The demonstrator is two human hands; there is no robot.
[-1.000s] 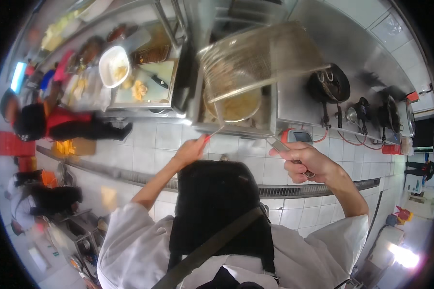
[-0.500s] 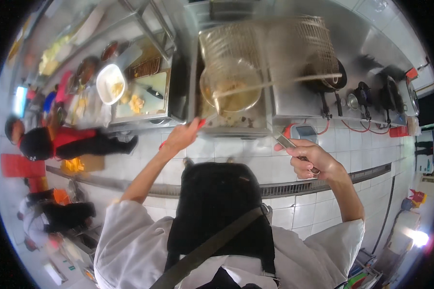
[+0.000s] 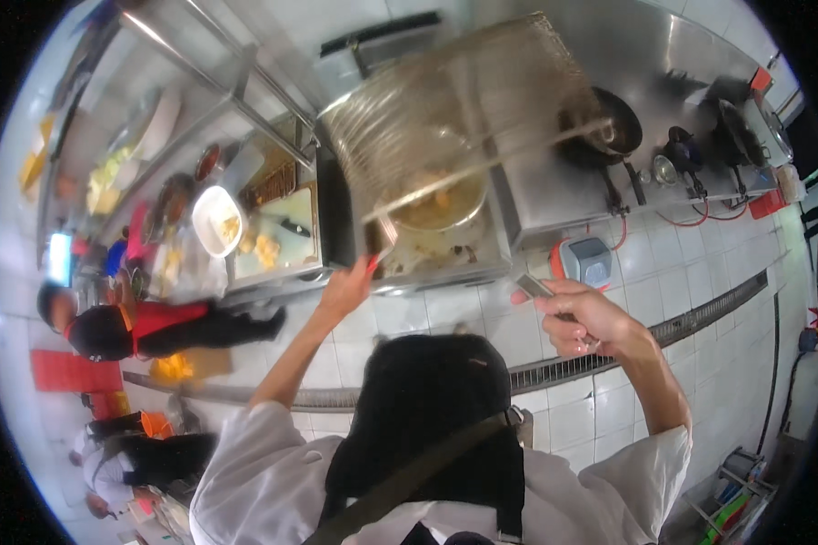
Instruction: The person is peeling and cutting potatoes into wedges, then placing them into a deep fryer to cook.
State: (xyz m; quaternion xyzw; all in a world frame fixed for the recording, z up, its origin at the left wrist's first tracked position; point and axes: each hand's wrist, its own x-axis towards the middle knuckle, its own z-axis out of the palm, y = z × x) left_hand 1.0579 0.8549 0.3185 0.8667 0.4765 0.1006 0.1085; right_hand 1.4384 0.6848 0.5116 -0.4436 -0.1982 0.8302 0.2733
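Observation:
My left hand [image 3: 347,289] is closed around a red handle [image 3: 373,263]. Its metal end meets the near left corner of a wide wire rack [image 3: 445,91], and I cannot tell whether they are joined. The rack spans the worktop at a tilt, above and behind a round metal pot [image 3: 474,216] with yellowish liquid and golden pieces in it. Partly covered by the rack, the pot stands in a metal basin with dark crumbs. My right hand [image 3: 591,318], to the right before the counter edge, grips a narrow metal tool [image 3: 533,287]; its kind is unclear.
On the left, a white tub [image 3: 216,222] and a black-handled knife [image 3: 293,227] are beside yellowish food pieces on a board [image 3: 304,247]. Frying pans [image 3: 609,127] and burners line the right counter. A grey-and-red box [image 3: 583,262] is below it. Other people work at left.
The view has turned and shifted. The wire rack's left end is now lower, beside my left hand, and its bar slants more steeply. Both hands keep their grips.

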